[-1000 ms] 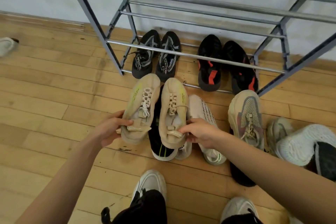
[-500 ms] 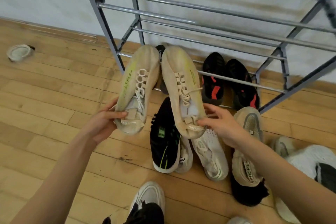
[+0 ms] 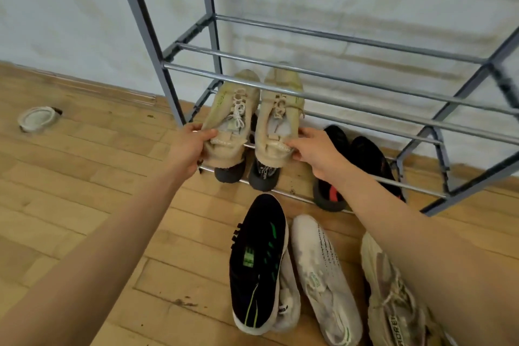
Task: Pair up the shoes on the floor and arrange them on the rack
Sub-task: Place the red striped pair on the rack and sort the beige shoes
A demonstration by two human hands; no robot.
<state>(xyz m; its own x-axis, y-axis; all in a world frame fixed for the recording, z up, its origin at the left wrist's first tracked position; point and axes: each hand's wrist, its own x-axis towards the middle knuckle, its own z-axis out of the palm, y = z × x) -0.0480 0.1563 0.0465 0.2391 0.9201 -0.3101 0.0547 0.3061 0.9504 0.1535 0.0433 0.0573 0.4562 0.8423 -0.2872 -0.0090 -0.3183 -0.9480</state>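
**Tan Pair Going Onto the Rack**

Head view: the left hand pinches the heel of the left tan shoe; the right hand pinches the heel of the right tan shoe. Both toes poke under a rack bar (second shelf up, I think). Next, slide them in flat and let go.

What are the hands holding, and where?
The left hand grips the left beige sneaker by its heel; right hand grips the right beige sneaker likewise.
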